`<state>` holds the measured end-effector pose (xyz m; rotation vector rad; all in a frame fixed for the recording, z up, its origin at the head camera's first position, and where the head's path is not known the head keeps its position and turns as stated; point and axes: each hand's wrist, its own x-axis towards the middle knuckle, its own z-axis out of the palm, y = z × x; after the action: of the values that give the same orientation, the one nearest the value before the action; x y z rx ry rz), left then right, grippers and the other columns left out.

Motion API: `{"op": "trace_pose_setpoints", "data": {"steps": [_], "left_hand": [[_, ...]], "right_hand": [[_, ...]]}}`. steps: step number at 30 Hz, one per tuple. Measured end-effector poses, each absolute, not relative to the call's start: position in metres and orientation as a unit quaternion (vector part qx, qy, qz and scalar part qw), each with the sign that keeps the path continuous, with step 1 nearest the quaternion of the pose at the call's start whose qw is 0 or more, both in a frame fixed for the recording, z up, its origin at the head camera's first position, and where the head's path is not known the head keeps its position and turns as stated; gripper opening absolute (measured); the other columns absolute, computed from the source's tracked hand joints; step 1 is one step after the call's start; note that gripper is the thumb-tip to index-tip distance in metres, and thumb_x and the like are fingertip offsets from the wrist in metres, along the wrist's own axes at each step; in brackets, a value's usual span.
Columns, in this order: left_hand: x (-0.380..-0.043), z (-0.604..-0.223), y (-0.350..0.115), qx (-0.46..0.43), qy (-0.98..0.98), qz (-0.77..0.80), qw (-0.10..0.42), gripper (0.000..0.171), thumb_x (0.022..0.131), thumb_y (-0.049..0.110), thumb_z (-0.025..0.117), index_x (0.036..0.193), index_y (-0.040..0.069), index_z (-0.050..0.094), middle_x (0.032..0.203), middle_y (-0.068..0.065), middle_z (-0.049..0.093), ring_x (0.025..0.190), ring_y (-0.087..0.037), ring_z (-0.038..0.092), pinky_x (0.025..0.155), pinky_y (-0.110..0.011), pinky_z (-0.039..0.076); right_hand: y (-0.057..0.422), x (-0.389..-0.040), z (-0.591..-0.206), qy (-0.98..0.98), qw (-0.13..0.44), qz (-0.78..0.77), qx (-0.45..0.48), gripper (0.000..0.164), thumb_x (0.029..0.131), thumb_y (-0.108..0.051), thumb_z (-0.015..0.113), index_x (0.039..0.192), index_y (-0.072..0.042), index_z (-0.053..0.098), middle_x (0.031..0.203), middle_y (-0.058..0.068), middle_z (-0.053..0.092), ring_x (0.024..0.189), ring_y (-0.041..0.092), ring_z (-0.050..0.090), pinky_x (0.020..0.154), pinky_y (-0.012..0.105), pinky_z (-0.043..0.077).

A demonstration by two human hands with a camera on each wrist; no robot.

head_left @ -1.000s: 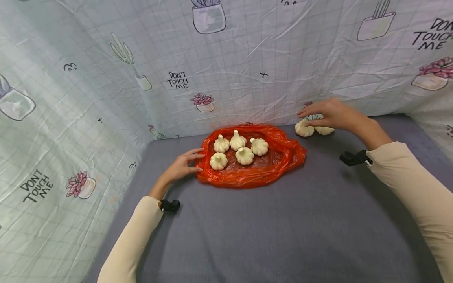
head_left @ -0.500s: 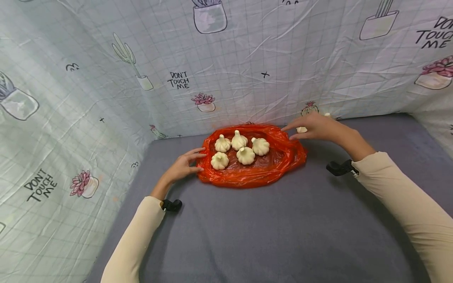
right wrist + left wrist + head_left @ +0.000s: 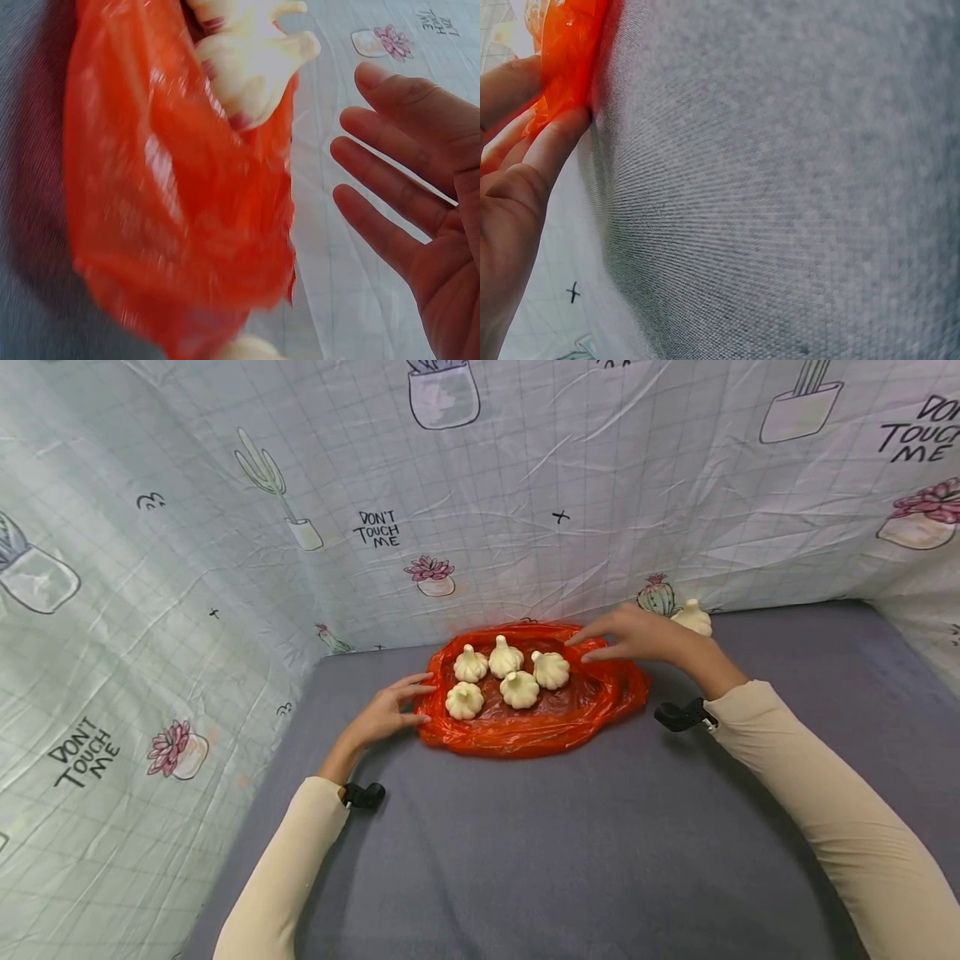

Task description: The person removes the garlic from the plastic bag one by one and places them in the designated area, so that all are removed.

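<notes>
Two hands are at work around one red plastic bag (image 3: 498, 745), which lies with its mouth up on the grey cloth-covered tabletop (image 3: 525, 852). Five garlic bulbs (image 3: 519, 691) sit inside it, three along the back and two nearer the front, all in its left and middle parts, the stems mostly pointing up. A sixth, the single bulb (image 3: 693, 617) seen outside, stands beyond the right forearm, close to the hanging cloth. The left hand (image 3: 381, 717) is at the bag's left end, its fingers (image 3: 506, 94) stretched out and touching the plastic. The right hand (image 3: 637, 637) is over the bag's right end, its fingers (image 3: 390, 178) spread apart and holding nothing; the right wrist view shows them apart from the plastic, two of the bulbs in the mouth, and at the lower edge one pale rounded shape, too little of it to name. There are two cream sleeves (image 3: 817, 818), one per arm, and two black wrist devices (image 3: 365, 796), one at each cuff. Behind everything hangs one pale printed cloth (image 3: 487, 468), where "DON'T TOUCH ME" appears three times in the head view, the rightmost cut by the edge
</notes>
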<state>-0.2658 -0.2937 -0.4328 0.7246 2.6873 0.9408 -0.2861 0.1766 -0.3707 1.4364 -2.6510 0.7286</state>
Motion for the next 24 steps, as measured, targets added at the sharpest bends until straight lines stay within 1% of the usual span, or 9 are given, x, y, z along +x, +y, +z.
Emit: {"op": "trace_pose_setpoints", "data": {"steps": [2, 4, 5, 6, 9, 13, 15, 22, 24], "left_hand": [[-0.266, -0.433, -0.294, 0.248, 0.911, 0.314, 0.099, 0.055, 0.089, 0.013, 0.08, 0.14, 0.006, 0.062, 0.16, -0.004, 0.041, 0.149, -0.029, 0.034, 0.111, -0.049, 0.042], [-0.267, -0.433, -0.294, 0.246, 0.912, 0.313, 0.098, 0.054, 0.089, 0.013, 0.08, 0.14, 0.007, 0.062, 0.16, -0.004, 0.041, 0.149, -0.029, 0.034, 0.112, -0.05, 0.041], [-0.267, -0.433, -0.295, 0.246, 0.912, 0.314, 0.098, 0.054, 0.089, 0.013, 0.08, 0.14, 0.007, 0.062, 0.159, -0.003, 0.042, 0.149, -0.029, 0.034, 0.112, -0.05, 0.041], [-0.267, -0.433, -0.295, 0.245, 0.912, 0.314, 0.098, 0.054, 0.089, 0.013, 0.08, 0.14, 0.007, 0.063, 0.159, -0.003, 0.042, 0.149, -0.029, 0.034, 0.111, -0.05, 0.042], [-0.267, -0.434, -0.295, 0.239, 0.913, 0.315, 0.103, 0.054, 0.089, 0.014, 0.08, 0.14, 0.008, 0.062, 0.16, -0.002, 0.041, 0.149, -0.028, 0.033, 0.112, -0.048, 0.041], [-0.265, -0.434, -0.295, 0.238, 0.912, 0.317, 0.108, 0.055, 0.09, 0.014, 0.079, 0.141, 0.007, 0.061, 0.161, -0.003, 0.039, 0.15, -0.029, 0.032, 0.113, -0.048, 0.04], [-0.265, -0.434, -0.295, 0.236, 0.91, 0.323, 0.109, 0.055, 0.089, 0.013, 0.08, 0.141, 0.006, 0.061, 0.161, -0.003, 0.039, 0.15, -0.029, 0.032, 0.113, -0.049, 0.04], [-0.265, -0.432, -0.294, 0.231, 0.902, 0.346, 0.113, 0.054, 0.09, 0.013, 0.079, 0.14, 0.007, 0.062, 0.16, -0.003, 0.04, 0.15, -0.028, 0.031, 0.114, -0.05, 0.039], [-0.266, -0.431, -0.294, 0.228, 0.901, 0.352, 0.113, 0.054, 0.09, 0.014, 0.079, 0.141, 0.008, 0.062, 0.161, -0.002, 0.04, 0.151, -0.028, 0.03, 0.114, -0.05, 0.039]], "right_hand": [[0.171, -0.289, -0.371, -0.852, 0.022, 0.235, 0.467, 0.03, 0.094, -0.02, 0.075, 0.121, -0.009, 0.075, 0.093, 0.002, 0.073, 0.055, 0.003, 0.027, 0.055, 0.025, 0.032], [0.165, -0.291, -0.372, -0.849, 0.026, 0.239, 0.471, 0.029, 0.094, -0.02, 0.075, 0.121, -0.009, 0.076, 0.099, 0.005, 0.075, 0.057, 0.005, 0.031, 0.056, 0.026, 0.034], [0.163, -0.293, -0.372, -0.847, 0.027, 0.243, 0.472, 0.029, 0.093, -0.019, 0.076, 0.121, -0.009, 0.076, 0.106, 0.006, 0.076, 0.059, 0.006, 0.033, 0.057, 0.026, 0.034], [0.161, -0.294, -0.373, -0.845, 0.026, 0.246, 0.473, 0.029, 0.094, -0.019, 0.075, 0.121, -0.009, 0.076, 0.108, 0.007, 0.076, 0.059, 0.007, 0.034, 0.057, 0.027, 0.034], [0.154, -0.297, -0.374, -0.846, 0.016, 0.256, 0.468, 0.029, 0.094, -0.017, 0.075, 0.122, -0.012, 0.076, 0.116, 0.008, 0.075, 0.064, 0.009, 0.041, 0.061, 0.028, 0.037], [0.148, -0.301, -0.379, -0.843, 0.007, 0.262, 0.469, 0.029, 0.094, -0.015, 0.074, 0.123, -0.011, 0.076, 0.119, 0.008, 0.074, 0.07, 0.01, 0.047, 0.067, 0.03, 0.042], [0.145, -0.302, -0.381, -0.841, 0.008, 0.266, 0.47, 0.029, 0.094, -0.016, 0.075, 0.122, -0.01, 0.076, 0.118, 0.008, 0.075, 0.071, 0.01, 0.049, 0.068, 0.03, 0.043], [0.139, -0.306, -0.385, -0.843, -0.003, 0.287, 0.455, 0.03, 0.093, -0.018, 0.076, 0.122, -0.008, 0.076, 0.117, 0.008, 0.075, 0.063, 0.012, 0.043, 0.063, 0.027, 0.039], [0.138, -0.307, -0.385, -0.845, -0.007, 0.289, 0.449, 0.031, 0.093, -0.018, 0.076, 0.122, -0.008, 0.075, 0.117, 0.007, 0.075, 0.061, 0.012, 0.042, 0.063, 0.027, 0.039]]}}
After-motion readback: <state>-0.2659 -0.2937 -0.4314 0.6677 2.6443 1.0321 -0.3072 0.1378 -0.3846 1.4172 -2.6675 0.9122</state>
